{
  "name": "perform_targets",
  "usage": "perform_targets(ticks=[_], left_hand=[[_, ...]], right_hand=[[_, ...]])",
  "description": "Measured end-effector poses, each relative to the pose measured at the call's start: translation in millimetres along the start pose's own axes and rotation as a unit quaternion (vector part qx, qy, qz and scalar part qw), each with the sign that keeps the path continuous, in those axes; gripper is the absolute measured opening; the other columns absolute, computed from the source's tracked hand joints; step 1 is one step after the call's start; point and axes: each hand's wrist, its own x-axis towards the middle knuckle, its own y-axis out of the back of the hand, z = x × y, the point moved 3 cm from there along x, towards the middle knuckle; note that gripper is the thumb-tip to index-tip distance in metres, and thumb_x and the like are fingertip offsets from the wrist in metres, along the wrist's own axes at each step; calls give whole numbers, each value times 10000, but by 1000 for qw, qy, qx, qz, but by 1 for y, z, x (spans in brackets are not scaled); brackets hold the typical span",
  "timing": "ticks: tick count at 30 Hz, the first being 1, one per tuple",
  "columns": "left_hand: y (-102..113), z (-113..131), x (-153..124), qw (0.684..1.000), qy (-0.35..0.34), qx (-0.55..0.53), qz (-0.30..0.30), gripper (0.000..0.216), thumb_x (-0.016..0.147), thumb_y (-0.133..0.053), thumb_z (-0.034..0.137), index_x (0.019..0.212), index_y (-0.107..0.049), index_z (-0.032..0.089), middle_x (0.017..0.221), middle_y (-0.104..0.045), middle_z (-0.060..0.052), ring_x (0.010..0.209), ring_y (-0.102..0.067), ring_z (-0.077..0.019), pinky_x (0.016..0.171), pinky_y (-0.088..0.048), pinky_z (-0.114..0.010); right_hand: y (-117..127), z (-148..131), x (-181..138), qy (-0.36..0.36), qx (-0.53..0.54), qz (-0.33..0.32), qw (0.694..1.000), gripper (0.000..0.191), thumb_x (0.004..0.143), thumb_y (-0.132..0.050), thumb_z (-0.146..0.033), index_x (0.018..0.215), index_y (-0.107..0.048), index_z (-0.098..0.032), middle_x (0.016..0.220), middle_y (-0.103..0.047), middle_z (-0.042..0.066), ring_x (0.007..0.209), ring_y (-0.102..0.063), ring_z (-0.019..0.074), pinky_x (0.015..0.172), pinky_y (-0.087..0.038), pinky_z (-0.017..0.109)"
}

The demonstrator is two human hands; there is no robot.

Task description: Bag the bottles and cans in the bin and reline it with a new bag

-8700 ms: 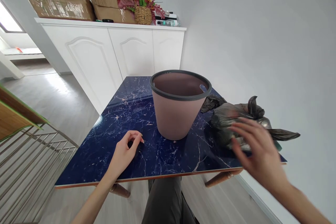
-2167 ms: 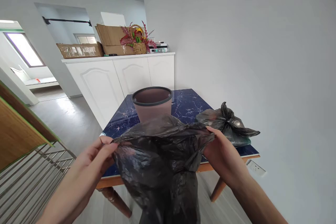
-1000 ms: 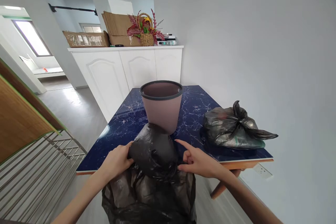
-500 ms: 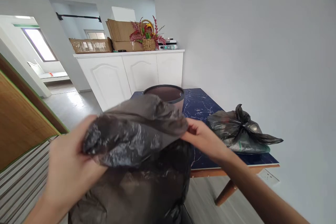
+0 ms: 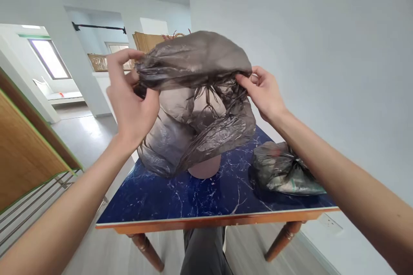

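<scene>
The left hand (image 5: 125, 103), curled wide, and pinching right hand (image 5: 266, 93) hold a black bag (image 5: 201, 58). At the bin's (image 5: 204, 169) four o'clock sits a filled sack (image 5: 274, 167).

From where I stand, I can't read any words, numbers or signs here. There is a bit of green on the tied-up bag (image 5: 280, 169), but I can't make out any letters in it.
</scene>
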Motion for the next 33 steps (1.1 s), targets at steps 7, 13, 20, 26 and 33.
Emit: perform_targets(ticks=[7, 13, 20, 26, 33], left_hand=[[-20, -33, -3, 985, 143, -62, -74, 492, 908, -655, 287, 1380, -559, 182, 754, -716, 71, 540, -567, -97, 567, -391, -276], [-31, -44, 1, 941, 246, -222, -65, 359, 847, -827, 285, 1176, -686, 272, 801, -717, 4, 551, -574, -124, 494, -424, -271], [-42, -49, 4, 919, 264, -289, -54, 215, 902, -751, 165, 1095, -714, 253, 753, -653, 19, 554, -569, -109, 502, -438, -249], [-49, -44, 3, 924, 227, -301, -59, 173, 944, -708, 169, 1096, -683, 250, 706, -565, 39, 551, -533, -98, 499, -425, -222], [-66, -46, -4, 937, 195, -251, -149, 203, 952, -690, 229, 1153, -662, 241, 808, -663, 4, 637, -606, -127, 601, -489, -274]], right_hand=[[24, 11, -7, -26, -378, -17, 925, 416, 877, -775, -324, 1235, -596, -213, 784, -711, 32, 849, -688, 290, 777, -514, 416], [25, -4, -15, 25, -531, 4, 847, 373, 924, -637, -269, 1291, -614, -204, 930, -747, 108, 907, -696, 363, 783, -533, 525], [-28, -55, -60, 319, -385, -101, 860, 349, 1025, -528, -244, 1365, -607, -260, 1261, -657, 141, 1198, -633, 352, 1008, -546, 559], [-81, -4, -37, 161, -335, -374, 850, 357, 1043, -473, -199, 1348, -658, -173, 1394, -682, 150, 1319, -634, 318, 1177, -473, 503], [-149, 65, 0, -96, -268, -531, 798, 244, 762, -856, -268, 1004, -830, -245, 1035, -840, 69, 1009, -794, 323, 897, -636, 413]])
